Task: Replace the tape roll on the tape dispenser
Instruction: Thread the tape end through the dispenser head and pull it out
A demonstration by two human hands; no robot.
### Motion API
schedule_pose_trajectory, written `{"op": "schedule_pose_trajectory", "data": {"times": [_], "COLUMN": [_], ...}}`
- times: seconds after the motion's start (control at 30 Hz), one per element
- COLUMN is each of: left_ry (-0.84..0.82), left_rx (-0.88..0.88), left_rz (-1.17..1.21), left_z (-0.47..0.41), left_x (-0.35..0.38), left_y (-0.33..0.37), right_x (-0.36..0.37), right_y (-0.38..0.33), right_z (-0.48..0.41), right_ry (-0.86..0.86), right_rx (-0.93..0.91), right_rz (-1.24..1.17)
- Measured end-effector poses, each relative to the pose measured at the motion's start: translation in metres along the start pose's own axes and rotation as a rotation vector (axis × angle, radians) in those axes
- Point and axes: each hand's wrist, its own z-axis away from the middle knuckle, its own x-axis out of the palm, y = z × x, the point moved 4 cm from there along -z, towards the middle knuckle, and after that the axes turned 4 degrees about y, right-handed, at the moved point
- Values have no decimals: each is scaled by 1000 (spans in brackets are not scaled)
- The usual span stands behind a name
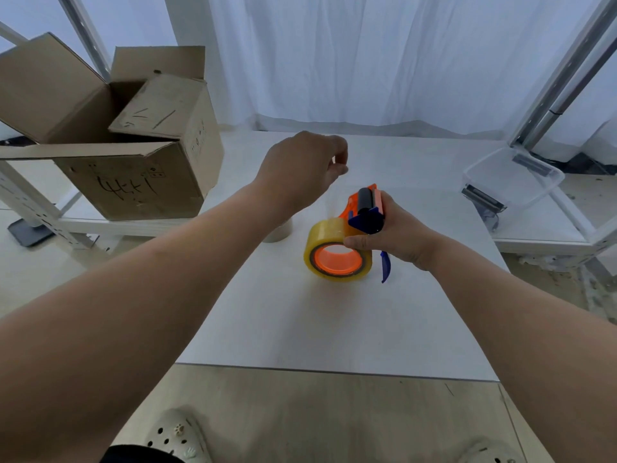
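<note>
An orange and blue tape dispenser (364, 212) rests on the white table (334, 322), with a yellowish clear tape roll (329, 233) seated on its orange hub. My right hand (394, 238) grips the dispenser's head from the right, thumb on the roll. My left hand (302, 168) hovers above and behind the dispenser, fingers pinched together; a thin clear strip seems to run from the roll toward it, but I cannot tell for sure. A pale second tape roll (278, 230) lies on the table, mostly hidden under my left wrist.
An open cardboard box (133, 175) stands on a shelf at the left. A clear plastic bin (514, 178) sits at the right on a lower shelf. White curtains hang behind the table. My shoes show at the bottom edge.
</note>
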Motion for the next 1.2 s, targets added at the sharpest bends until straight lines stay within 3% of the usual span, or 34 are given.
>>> {"op": "schedule_pose_trajectory", "data": {"times": [0.37,0.83,1.2], "left_ry": [-31,-84,-89], "left_rx": [-20,99,46], "left_rz": [93,49,95], "left_z": [-2,1,-2], "left_x": [-4,-3,-1], "left_y": [4,10,8], "right_x": [9,12,17], "right_y": [4,3,-3], "right_z": [-2,-7,-5], "right_ry": [-7,-59,-105], "right_rx": [45,74,51], "right_rz": [-119,-39,59]}}
